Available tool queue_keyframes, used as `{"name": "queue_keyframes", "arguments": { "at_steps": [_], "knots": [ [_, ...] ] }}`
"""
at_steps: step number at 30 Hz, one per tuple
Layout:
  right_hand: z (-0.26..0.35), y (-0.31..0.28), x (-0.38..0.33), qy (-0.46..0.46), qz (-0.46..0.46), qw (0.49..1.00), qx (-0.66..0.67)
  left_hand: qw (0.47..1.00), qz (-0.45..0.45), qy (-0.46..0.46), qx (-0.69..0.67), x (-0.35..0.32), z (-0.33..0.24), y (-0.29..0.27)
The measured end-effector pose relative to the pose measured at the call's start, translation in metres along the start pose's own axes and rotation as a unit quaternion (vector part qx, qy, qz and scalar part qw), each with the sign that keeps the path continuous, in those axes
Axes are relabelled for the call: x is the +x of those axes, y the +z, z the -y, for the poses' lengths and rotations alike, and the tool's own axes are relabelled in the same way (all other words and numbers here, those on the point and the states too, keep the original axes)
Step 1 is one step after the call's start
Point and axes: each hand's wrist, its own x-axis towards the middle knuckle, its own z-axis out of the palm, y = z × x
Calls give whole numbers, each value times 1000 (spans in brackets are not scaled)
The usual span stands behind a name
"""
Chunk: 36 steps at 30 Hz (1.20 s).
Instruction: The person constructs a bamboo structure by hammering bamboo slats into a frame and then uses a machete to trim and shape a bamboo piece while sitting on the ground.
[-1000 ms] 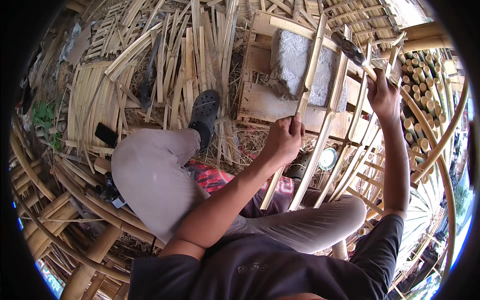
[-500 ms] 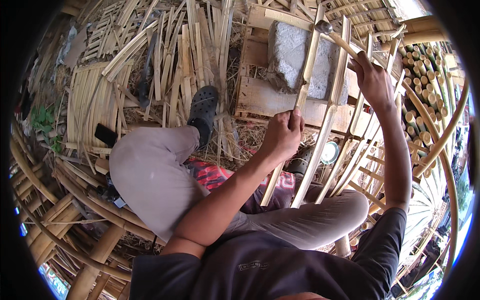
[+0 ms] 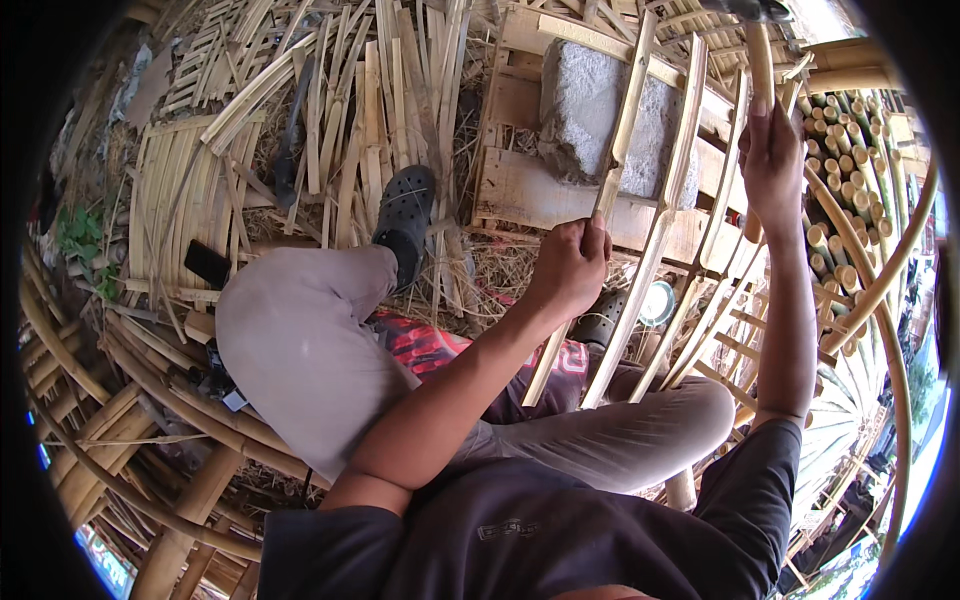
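My left hand (image 3: 572,268) is closed round the leftmost bamboo slat (image 3: 622,140) of a frame. This slat slants from my lap up across a rough grey stone block (image 3: 578,112), and a crosswise bamboo strip (image 3: 575,35) meets it near the far end. More slats, including a wide one (image 3: 662,225), run beside it to the right. In my right hand (image 3: 772,172) is a hammer (image 3: 761,65), gripped by its wooden handle. Its dark head is raised at the top edge of the view, apart from the slats.
Under the stone lies a wooden plank platform (image 3: 520,195). Loose split bamboo (image 3: 385,100) covers the ground at the far left, near a black phone (image 3: 207,264). Cut bamboo poles (image 3: 840,150) are stacked at right. A round light-coloured object (image 3: 657,303) sits beneath the slats.
My right hand has swung the hammer up and to the right, away from the leftmost slat. My left hand keeps its hold, with the slats shifted only slightly.
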Motion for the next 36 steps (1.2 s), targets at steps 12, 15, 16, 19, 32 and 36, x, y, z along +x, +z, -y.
{"name": "queue_keyframes", "arguments": {
  "at_steps": [12, 15, 16, 19, 32, 36],
  "knots": [
    [15, 7, -1, 12, 30, 998, -48, 999, -31, 37, 12, -1, -1, 8],
    [-16, 20, -4, -7, 53, 991, -123, 997, -34, 47, 42, -2, -4, 9],
    [0, 11, 2, 31, 56, 995, -82, 998, -32, 38, 27, -1, -3, 7],
    [24, 1, -2, 57, -24, 998, -24, 1000, -23, 18, 1, 0, 1, 10],
    [-2, 24, -17, 30, 50, 995, -79, 998, -35, 48, -3, 2, 10, 23],
    [-8, 12, -15, 74, 101, 988, -93, 998, 8, -11, -67, 3, 4, 22]
  ]
}}
